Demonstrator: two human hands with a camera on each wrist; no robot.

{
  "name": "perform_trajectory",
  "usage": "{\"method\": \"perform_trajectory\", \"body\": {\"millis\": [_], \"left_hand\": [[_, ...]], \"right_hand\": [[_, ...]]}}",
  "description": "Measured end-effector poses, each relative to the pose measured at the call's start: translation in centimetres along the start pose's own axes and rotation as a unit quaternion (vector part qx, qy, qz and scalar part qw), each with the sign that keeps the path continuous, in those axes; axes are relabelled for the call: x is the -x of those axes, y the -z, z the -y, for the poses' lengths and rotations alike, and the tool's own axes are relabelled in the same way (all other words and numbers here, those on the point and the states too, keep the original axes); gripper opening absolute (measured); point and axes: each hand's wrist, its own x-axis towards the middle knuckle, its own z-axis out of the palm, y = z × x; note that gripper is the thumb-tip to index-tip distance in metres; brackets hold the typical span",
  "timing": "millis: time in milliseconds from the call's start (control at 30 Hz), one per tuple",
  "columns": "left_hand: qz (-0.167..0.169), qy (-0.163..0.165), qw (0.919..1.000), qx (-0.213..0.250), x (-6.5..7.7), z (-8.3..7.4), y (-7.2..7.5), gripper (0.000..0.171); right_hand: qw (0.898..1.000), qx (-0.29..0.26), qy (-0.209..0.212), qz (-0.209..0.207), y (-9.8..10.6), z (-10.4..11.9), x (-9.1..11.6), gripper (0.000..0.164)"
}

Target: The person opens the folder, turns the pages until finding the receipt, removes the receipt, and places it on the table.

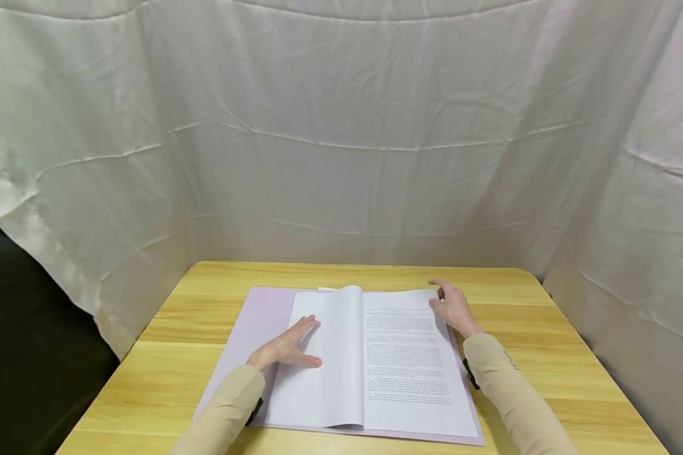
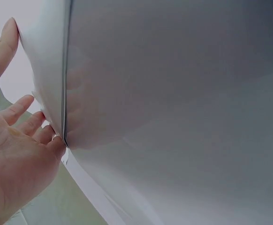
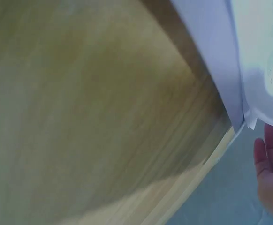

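Note:
An open lilac folder (image 1: pixel 270 309) lies on the wooden table with white sheets in it. Its right-hand page (image 1: pixel 406 354) carries printed text, and the left-hand page (image 1: pixel 301 398) looks blank, bulging near the spine. My left hand (image 1: pixel 287 347) is over the blank page, fingers spread and thumb apart; in the left wrist view its fingertips (image 2: pixel 31 123) are by the paper's edge. At the top right corner of the printed page, my right hand (image 1: pixel 454 309) pinches the paper, thumb above and fingers (image 3: pixel 269 150) below. The exact contact is partly cut off in the right wrist view.
The folder rests on a yellow wood-grain table (image 1: pixel 546 354) with rounded far corners. Pale grey curtains (image 1: pixel 375 177) hang behind it and on both sides. A black area (image 1: pixel 23 347) shows at the left. Dark bands sit by both sleeve cuffs.

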Motion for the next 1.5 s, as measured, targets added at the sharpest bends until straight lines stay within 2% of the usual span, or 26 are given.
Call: {"method": "perform_trajectory", "body": {"millis": [200,300,433,600,700,867,1000,1200,1500], "left_hand": [[0.001,-0.003,1.0000,-0.001,0.0,0.0,0.0,0.093],[0.001,-0.006,1.0000,0.002,0.0,0.0,0.1,0.093],[0.002,-0.005,1.0000,0.003,-0.1,0.1,0.0,0.092],[0.001,-0.005,1.0000,0.002,-0.3,0.1,0.0,0.092],[0.000,-0.004,1.0000,0.002,-0.4,0.1,0.0,0.093],[0.002,0.001,0.9999,0.011,-0.4,0.1,0.1,0.096],[0.004,0.003,0.9997,0.024,-0.3,0.2,0.1,0.100],[0.009,-0.004,0.9992,0.039,0.0,0.2,0.2,0.104],[0.012,-0.020,0.9989,0.040,0.3,-0.1,0.6,0.109]], "right_hand": [[1.000,0.005,-0.004,-0.026,0.3,-0.1,0.0,0.021],[1.000,-0.007,-0.005,-0.024,0.4,-0.2,0.1,0.019],[0.999,-0.038,-0.007,-0.001,0.5,-0.3,0.4,0.024],[0.992,-0.096,-0.007,0.080,0.8,-0.1,1.0,0.052],[0.979,-0.146,-0.007,0.140,1.2,0.1,1.6,0.066],[0.946,-0.237,-0.015,0.221,1.9,0.5,2.6,0.077],[0.928,-0.271,-0.027,0.253,2.2,0.9,3.3,0.081],[0.888,-0.338,-0.048,0.306,2.8,1.6,4.2,0.079],[0.859,-0.379,-0.060,0.340,3.1,3.1,5.3,0.075]]}}
